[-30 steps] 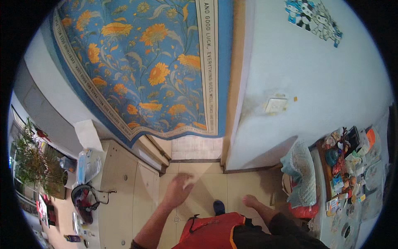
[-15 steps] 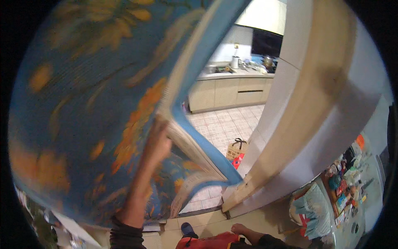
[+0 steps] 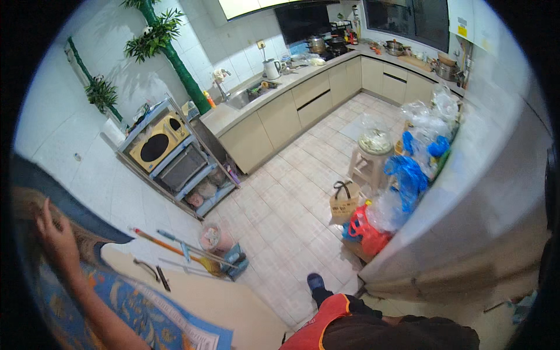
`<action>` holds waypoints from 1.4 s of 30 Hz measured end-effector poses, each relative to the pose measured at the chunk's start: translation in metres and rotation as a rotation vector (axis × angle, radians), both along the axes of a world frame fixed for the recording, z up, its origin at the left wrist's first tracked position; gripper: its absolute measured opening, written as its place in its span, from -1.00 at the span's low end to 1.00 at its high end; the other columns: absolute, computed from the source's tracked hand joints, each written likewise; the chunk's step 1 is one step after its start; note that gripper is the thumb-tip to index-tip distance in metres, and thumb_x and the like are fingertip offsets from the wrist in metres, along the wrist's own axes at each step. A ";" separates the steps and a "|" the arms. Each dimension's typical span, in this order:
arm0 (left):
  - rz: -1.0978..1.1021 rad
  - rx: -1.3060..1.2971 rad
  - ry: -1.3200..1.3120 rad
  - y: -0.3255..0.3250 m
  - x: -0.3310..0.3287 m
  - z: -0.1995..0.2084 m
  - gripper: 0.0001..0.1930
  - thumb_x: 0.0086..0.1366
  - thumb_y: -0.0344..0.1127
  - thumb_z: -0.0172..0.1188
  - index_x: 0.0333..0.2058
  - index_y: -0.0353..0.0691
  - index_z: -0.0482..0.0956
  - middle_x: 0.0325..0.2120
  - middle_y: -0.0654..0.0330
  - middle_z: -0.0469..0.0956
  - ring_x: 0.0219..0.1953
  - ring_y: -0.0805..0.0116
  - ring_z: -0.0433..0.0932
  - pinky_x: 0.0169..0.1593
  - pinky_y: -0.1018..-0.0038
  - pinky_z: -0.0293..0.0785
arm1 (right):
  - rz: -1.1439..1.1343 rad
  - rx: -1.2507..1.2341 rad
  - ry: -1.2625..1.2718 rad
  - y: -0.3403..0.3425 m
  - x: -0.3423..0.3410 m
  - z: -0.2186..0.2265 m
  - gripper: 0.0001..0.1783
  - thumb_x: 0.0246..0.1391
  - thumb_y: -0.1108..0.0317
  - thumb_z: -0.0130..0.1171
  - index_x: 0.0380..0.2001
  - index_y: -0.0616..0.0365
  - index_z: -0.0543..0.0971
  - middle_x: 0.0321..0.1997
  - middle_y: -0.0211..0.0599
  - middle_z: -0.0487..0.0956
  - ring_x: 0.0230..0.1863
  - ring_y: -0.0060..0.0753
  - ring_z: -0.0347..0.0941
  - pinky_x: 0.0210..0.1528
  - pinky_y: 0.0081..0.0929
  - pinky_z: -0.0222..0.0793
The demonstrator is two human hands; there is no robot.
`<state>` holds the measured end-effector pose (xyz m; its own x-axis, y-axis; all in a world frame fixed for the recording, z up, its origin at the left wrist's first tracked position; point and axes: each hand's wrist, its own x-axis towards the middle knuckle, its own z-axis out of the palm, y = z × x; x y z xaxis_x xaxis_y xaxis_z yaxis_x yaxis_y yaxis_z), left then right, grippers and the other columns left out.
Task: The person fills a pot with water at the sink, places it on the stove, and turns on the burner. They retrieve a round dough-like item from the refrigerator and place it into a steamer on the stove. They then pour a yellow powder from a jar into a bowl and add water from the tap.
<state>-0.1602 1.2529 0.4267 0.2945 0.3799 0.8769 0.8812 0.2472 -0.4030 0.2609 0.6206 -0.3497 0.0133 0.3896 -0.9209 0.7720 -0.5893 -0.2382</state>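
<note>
A blue door curtain (image 3: 125,303) with orange and yellow flowers and a beige patterned border hangs at the far left, drawn aside. My left hand (image 3: 58,242) presses against its border with the fingers apart, not wrapped round the cloth. Only a sliver of my right hand (image 3: 394,320) shows beside my dark sleeve, low in the picture; its fingers are hidden. My foot in a dark slipper (image 3: 315,282) is on the pale tiled floor (image 3: 286,216) of a kitchen.
A dustpan (image 3: 235,256), broom and pink bin (image 3: 214,238) stand at the left wall, near a rack (image 3: 192,169) with a microwave (image 3: 154,146). Counters (image 3: 280,122) line the back. A paper bag (image 3: 344,204), red bag (image 3: 367,233) and stool (image 3: 367,166) are on the right.
The curtain, which filled much of the view, has swung to the far left with my left hand. I have moved forward into the doorway, and the kitchen now lies in full view.
</note>
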 end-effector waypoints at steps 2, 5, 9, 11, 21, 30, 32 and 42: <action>-0.151 0.012 -0.032 0.037 -0.011 -0.007 -0.48 0.44 -0.23 0.00 0.35 0.13 0.22 0.31 -0.02 0.21 0.32 0.01 0.26 0.31 0.08 0.31 | 0.015 0.047 0.072 0.077 0.018 -0.009 -0.67 0.05 0.24 0.17 -0.19 0.22 0.67 -0.15 0.09 0.64 -0.12 0.09 0.57 0.00 -0.10 0.45; -0.076 0.197 0.072 0.111 -0.017 -0.039 -0.43 0.41 -0.29 0.04 0.37 0.13 0.20 0.42 0.07 0.04 0.43 -0.04 0.03 0.45 0.02 0.00 | -0.012 0.279 0.243 0.215 0.063 -0.016 -0.67 0.05 0.26 0.18 -0.17 0.22 0.67 -0.14 0.09 0.63 -0.13 0.09 0.56 0.01 -0.11 0.43; -0.174 -0.218 -0.127 0.204 -0.031 -0.169 -0.33 0.30 -0.40 0.13 0.37 -0.02 0.17 0.44 0.11 -0.01 0.44 -0.04 -0.02 0.46 -0.01 -0.13 | -0.306 0.467 -0.154 0.394 0.133 0.010 -0.60 -0.05 0.12 0.08 -0.29 0.17 0.70 -0.22 0.10 0.65 -0.15 0.13 0.58 -0.02 -0.06 0.47; -0.303 -0.601 -0.327 0.245 -0.013 -0.266 -0.25 0.21 -0.48 0.20 0.37 -0.22 0.14 0.41 0.00 0.04 0.45 -0.01 -0.04 0.47 0.13 -0.13 | -0.544 0.563 -0.131 0.462 0.171 0.022 -0.61 -0.02 0.11 0.10 -0.24 0.11 0.70 -0.20 0.02 0.66 -0.09 0.05 0.59 0.00 -0.12 0.48; -1.097 -1.598 -1.243 0.433 0.420 -0.416 -0.83 0.34 -0.44 0.14 -0.16 -0.41 0.57 -0.30 0.15 0.64 -0.20 0.38 0.61 -0.02 0.49 0.49 | -0.612 0.345 -0.239 0.605 0.282 -0.002 -0.58 0.02 0.05 0.08 -0.31 0.17 0.68 -0.27 0.07 0.65 -0.19 0.12 0.60 -0.10 -0.07 0.50; -2.730 -2.196 -0.207 0.488 0.772 -0.149 -0.70 0.45 -0.23 0.05 -0.28 -0.40 0.58 -0.36 -0.05 0.63 -0.34 0.08 0.61 -0.18 0.25 0.55 | -0.957 0.154 -0.208 0.621 0.346 -0.005 -0.62 -0.02 0.07 0.17 -0.32 0.17 0.69 -0.24 0.05 0.66 -0.19 0.09 0.60 -0.19 -0.09 0.51; -3.250 -2.257 -0.289 0.459 0.834 -0.141 -0.57 0.43 -0.07 0.08 -0.22 -0.44 0.58 -0.31 -0.20 0.61 -0.37 0.01 0.61 -0.26 0.23 0.56 | -0.906 0.126 -0.154 0.646 0.380 -0.016 -0.63 -0.03 0.09 0.18 -0.34 0.19 0.68 -0.25 0.07 0.65 -0.20 0.11 0.60 -0.20 -0.08 0.51; -3.182 -2.225 -0.328 0.606 1.123 -0.136 -0.77 0.39 -0.30 0.11 -0.24 -0.40 0.58 -0.32 -0.13 0.61 -0.32 0.02 0.61 -0.23 0.23 0.57 | -0.731 0.402 -0.378 0.874 0.753 0.024 -0.59 0.08 0.06 0.04 -0.33 0.21 0.65 -0.23 0.11 0.62 -0.18 0.23 0.55 -0.12 0.02 0.46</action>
